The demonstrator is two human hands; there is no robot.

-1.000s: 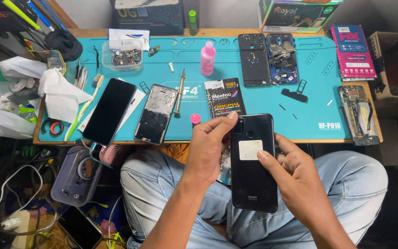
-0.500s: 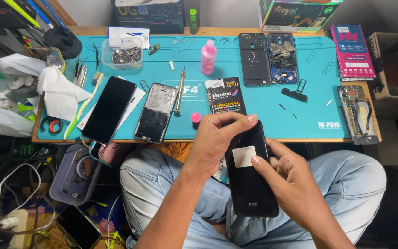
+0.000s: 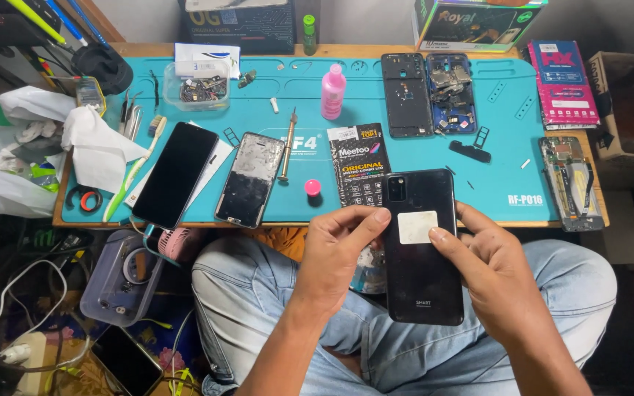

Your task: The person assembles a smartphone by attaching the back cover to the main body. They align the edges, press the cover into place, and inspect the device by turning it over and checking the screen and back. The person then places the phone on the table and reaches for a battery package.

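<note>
Over the lap, in front of the teal silicone work mat (image 3: 508, 110), both hands hold one glossy black smartphone (image 3: 421, 249), back side up.
The left hand (image 3: 335, 253) pinches its left edge, and the right hand (image 3: 489, 268) cradles the right edge, thumb on the single white square sticker (image 3: 417, 226). This looks like rear-cover inspection; a next move would need a steady two-handed grip. On the mat lie two further phones face up, one pink plastic bottle (image 3: 332, 92) and one screwdriver (image 3: 288, 147).

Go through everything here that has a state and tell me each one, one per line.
Black phone: back up, held by both hands, white sticker on it.
Left hand: gripping phone's left edge.
Right hand: thumb at the sticker.
Pink bottle: upright, capped.
Cracked phone: flat on mat.
Opened phone: internals exposed.
</note>
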